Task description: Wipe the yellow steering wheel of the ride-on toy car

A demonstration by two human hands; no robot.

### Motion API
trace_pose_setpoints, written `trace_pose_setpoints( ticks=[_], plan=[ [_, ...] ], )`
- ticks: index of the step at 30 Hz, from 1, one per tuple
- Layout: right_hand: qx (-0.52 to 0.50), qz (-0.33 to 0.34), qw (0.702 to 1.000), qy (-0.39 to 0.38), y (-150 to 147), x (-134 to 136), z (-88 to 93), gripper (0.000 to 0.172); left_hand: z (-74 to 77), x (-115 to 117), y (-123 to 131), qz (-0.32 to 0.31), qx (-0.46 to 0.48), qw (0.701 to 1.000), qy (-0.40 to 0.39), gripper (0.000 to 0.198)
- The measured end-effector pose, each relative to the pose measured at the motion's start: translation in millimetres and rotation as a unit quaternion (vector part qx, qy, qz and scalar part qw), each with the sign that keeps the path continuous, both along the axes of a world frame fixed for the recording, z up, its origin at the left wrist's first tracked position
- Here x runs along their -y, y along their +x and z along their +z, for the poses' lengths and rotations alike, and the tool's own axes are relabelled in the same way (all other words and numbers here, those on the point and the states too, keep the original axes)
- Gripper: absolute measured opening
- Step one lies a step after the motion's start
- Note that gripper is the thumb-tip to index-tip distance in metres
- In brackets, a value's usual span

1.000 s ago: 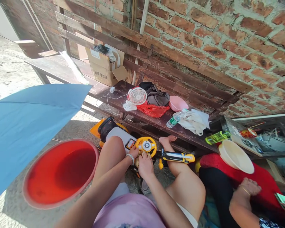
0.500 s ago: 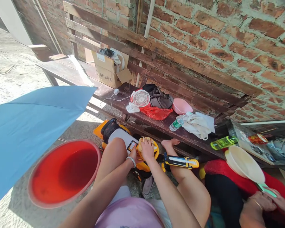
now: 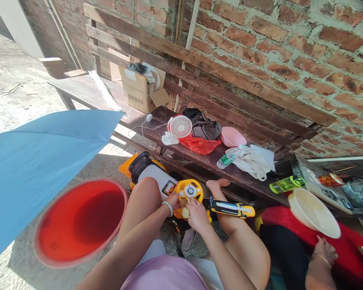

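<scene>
**Your right hand point(image 3: 197, 215) is grasping a small pale yellow lump point(image 3: 185, 213)**

At the far left, a sky-blue umbrella canopy point(image 3: 39, 161) is slanting across your view, and a round orange-red plastic tub point(image 3: 80, 223) is lying tilted just beside it, its open mouth turned toward you. Your left hand point(image 3: 172, 200), wearing a white beaded bracelet point(image 3: 168, 208), is reaching past your bare left knee point(image 3: 145, 192) to a round yellow toy steering wheel point(image 3: 190, 191) on a yellow-and-white ride-on toy car point(image 3: 148, 174). Its fingers are touching the area by the wheel's lower edge, but whether they are gripping anything cannot be told. The lump is sitting just below the wheel, between your hands, with your right fingers curled closely around it; it is too small to identify.

Behind your hands, a dark wooden bench point(image 3: 157, 131) is carrying a white mesh desk fan point(image 3: 179, 127), a red plastic bag point(image 3: 199, 146), a pink plastic bowl point(image 3: 231, 137), a clear water bottle point(image 3: 228, 158) and a crumpled white cloth bag point(image 3: 254, 162). To the right, a cream plastic basin point(image 3: 313, 213) is leaning upright against a red cloth point(image 3: 293, 217), and another person's hand point(image 3: 325, 251) is resting near it.
</scene>
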State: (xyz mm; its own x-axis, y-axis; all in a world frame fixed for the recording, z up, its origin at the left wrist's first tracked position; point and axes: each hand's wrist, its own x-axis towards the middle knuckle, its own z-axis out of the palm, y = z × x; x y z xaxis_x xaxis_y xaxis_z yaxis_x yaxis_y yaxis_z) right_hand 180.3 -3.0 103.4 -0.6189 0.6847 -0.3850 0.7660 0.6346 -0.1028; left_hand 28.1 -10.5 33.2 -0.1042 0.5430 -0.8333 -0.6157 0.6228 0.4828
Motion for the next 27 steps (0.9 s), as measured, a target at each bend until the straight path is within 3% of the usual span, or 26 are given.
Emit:
trace_pose_setpoints(
  ticks=[5, 9, 11, 15, 21, 27],
  plan=[
    [-0.042, 0.0, 0.997, 0.06, -33, -38, 25.6, 0.056, -6.7, 4, -1, -0.064, -0.101, 0.993, 0.006, 0.014],
    [-0.067, 0.106, 0.992, 0.01, -53, -63, 16.7, 0.051, -9.9, 3, 0, -0.108, -0.156, 0.982, 0.008, 0.017],
    [-0.046, 0.107, 0.993, -0.017, -54, -74, 8.1, 0.053, -9.5, 2, 0, -0.115, -0.168, 0.979, 0.004, 0.018],
    [-0.012, 0.006, 1.0, 0.007, -45, -89, -2.5, 0.06, -5.8, 1, 1, -0.125, -0.176, 0.976, -0.002, 0.019],
    [0.085, -0.185, 0.979, 0.025, -33, -86, -5.1, 0.046, 2.1, -1, 1, -0.133, -0.181, 0.974, -0.005, 0.022],
    [0.11, -0.21, 0.971, 0.03, -31, -46, -8.2, 0.043, 2.6, -3, 2, -0.117, -0.169, 0.979, -0.006, 0.024]
  ],
)
